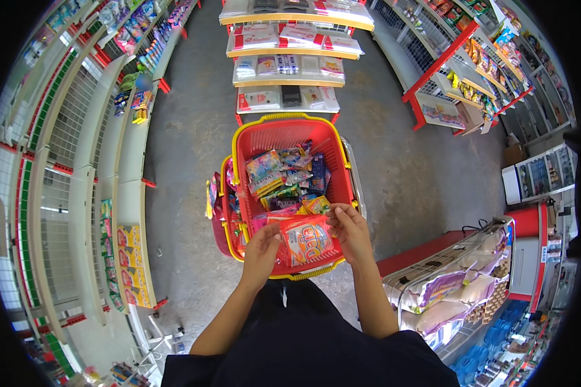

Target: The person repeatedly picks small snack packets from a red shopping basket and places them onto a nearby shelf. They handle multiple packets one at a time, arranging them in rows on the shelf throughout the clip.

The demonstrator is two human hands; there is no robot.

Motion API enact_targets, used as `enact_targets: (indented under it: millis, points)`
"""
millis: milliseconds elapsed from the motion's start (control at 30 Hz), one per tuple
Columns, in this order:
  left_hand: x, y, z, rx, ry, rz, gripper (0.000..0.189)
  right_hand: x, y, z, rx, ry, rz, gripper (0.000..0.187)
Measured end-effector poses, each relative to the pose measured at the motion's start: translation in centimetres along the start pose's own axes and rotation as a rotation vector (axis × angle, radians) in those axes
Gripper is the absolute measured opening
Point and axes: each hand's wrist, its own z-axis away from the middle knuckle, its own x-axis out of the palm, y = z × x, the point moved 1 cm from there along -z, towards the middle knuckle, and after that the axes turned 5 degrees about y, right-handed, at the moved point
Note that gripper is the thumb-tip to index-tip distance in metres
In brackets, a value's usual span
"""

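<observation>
Over the near end of a red plastic shopping basket with yellow handles, both my hands are at an orange printed plastic packet. My left hand pinches its left edge between thumb and fingers. At its upper right corner, my right hand has thumb and fingertips drawn together on the edge. Inside the basket lies a loose pile of sachets, among them a multicoloured packet, dark blue packets and a yellow packet. A second basket with yellow handles, partly hidden, is beneath and to the left, also with packets.
Ahead stands a shelf unit with packaged goods. Long shelves run down the left, some holding yellow packs. A red-framed snack rack is at the upper right. Large bags and egg trays sit at the lower right.
</observation>
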Motion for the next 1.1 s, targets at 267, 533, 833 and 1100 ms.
enact_targets:
  millis: [267,533,833,1100]
  points:
    - [2.4,-1.7,-7.5,0.039,0.284,0.173,0.04,1.2,4.5,-12.7,-0.237,-0.223,0.694,0.022]
    - [2.3,-5.5,-12.6,-0.126,0.526,0.452,0.039,4.2,9.7,-21.1,-0.629,-0.609,1.883,0.028]
    - [2.4,-5.9,-13.6,-0.229,0.602,0.552,0.046,5.1,3.1,-21.8,-0.374,-0.586,1.06,0.02]
    - [2.7,-3.3,-14.6,-0.292,0.305,0.884,0.029,3.6,4.2,-22.6,0.484,-0.525,0.328,0.021]
